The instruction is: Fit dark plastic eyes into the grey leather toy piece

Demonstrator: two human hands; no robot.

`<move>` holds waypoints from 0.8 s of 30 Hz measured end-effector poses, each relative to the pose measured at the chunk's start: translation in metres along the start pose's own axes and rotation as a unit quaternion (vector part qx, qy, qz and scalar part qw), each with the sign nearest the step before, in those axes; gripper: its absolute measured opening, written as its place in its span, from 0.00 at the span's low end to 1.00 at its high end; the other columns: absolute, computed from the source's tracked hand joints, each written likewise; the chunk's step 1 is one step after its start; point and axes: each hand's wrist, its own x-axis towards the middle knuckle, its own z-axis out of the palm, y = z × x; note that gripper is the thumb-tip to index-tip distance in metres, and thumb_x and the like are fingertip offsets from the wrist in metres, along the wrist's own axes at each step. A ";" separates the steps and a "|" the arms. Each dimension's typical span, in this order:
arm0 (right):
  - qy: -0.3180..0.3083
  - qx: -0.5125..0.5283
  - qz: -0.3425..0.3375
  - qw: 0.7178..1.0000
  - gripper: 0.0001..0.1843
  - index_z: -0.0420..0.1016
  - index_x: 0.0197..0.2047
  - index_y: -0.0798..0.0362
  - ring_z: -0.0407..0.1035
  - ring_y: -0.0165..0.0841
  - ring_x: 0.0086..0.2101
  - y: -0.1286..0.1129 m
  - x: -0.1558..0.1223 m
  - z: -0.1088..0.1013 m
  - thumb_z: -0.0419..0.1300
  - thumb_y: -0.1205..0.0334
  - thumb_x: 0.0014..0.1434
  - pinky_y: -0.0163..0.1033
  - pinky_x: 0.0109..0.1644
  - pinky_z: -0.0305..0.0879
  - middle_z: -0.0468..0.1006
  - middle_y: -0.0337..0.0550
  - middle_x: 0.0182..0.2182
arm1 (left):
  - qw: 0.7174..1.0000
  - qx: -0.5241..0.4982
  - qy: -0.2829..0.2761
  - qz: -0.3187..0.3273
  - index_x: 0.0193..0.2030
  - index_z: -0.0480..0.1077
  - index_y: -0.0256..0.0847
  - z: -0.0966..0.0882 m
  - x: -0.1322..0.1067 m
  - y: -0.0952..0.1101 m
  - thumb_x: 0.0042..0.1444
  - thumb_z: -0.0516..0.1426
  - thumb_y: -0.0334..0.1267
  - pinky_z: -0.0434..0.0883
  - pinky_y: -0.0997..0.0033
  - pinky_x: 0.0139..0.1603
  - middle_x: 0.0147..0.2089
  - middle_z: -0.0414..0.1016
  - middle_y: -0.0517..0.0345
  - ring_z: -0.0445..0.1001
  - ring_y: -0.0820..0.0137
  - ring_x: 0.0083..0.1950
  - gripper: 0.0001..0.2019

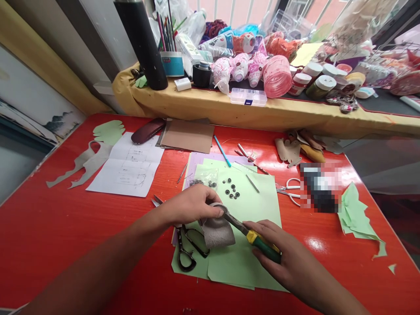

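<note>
My left hand (197, 203) is closed on a curled grey piece that looks like leather (219, 234), holding it above the green paper (262, 197). In my right hand (278, 249) are pliers (251, 236) with green and yellow handles. The jaws of the pliers meet the grey piece close to my left thumb; whether they grip it I cannot tell. Black-handled scissors (187, 253) lie below my left wrist, partly hidden by it. Several small dark round snap-like parts (232, 190) rest on the paper beyond my hands, beside a clear plastic bag (207, 176).
White-handled scissors (290, 192) lie to the right, near a blurred-out dark object (320, 188). A drawn sheet (126, 168) and a dark red glasses case (148, 131) are at the left. Leather scraps (288, 151) lie at the back right. A crowded ledge (210, 105) borders the far side.
</note>
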 end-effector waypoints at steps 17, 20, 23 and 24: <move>-0.011 -0.012 0.019 1.000 0.30 0.67 0.73 0.41 0.77 0.43 0.53 0.001 0.005 0.003 0.56 0.64 0.69 0.43 0.55 0.76 0.78 0.49 0.58 | 0.999 -0.034 -0.016 -0.010 0.36 0.80 0.38 -0.006 0.010 -0.010 0.50 0.66 0.42 0.68 0.73 0.29 0.29 0.78 0.57 0.74 0.69 0.29 0.10; -0.014 -0.012 0.024 1.000 0.30 0.67 0.72 0.42 0.76 0.43 0.55 -0.001 0.005 0.003 0.56 0.65 0.69 0.44 0.56 0.76 0.78 0.49 0.58 | 0.999 -0.034 -0.020 -0.011 0.36 0.81 0.38 -0.007 0.011 -0.010 0.51 0.65 0.42 0.68 0.73 0.29 0.29 0.78 0.57 0.75 0.69 0.29 0.10; -0.016 -0.011 0.029 0.999 0.29 0.69 0.71 0.43 0.77 0.44 0.55 -0.002 0.006 0.003 0.56 0.65 0.68 0.45 0.56 0.76 0.79 0.49 0.59 | 0.999 -0.031 -0.021 -0.014 0.36 0.80 0.38 -0.007 0.012 -0.010 0.51 0.65 0.41 0.68 0.73 0.29 0.29 0.77 0.58 0.74 0.70 0.29 0.10; -0.017 -0.012 0.030 0.999 0.29 0.69 0.71 0.43 0.77 0.44 0.55 -0.002 0.007 0.003 0.56 0.65 0.68 0.45 0.56 0.76 0.79 0.49 0.60 | 0.999 -0.030 -0.021 -0.015 0.35 0.80 0.38 -0.008 0.012 -0.009 0.51 0.65 0.41 0.68 0.72 0.29 0.29 0.77 0.58 0.74 0.70 0.29 0.09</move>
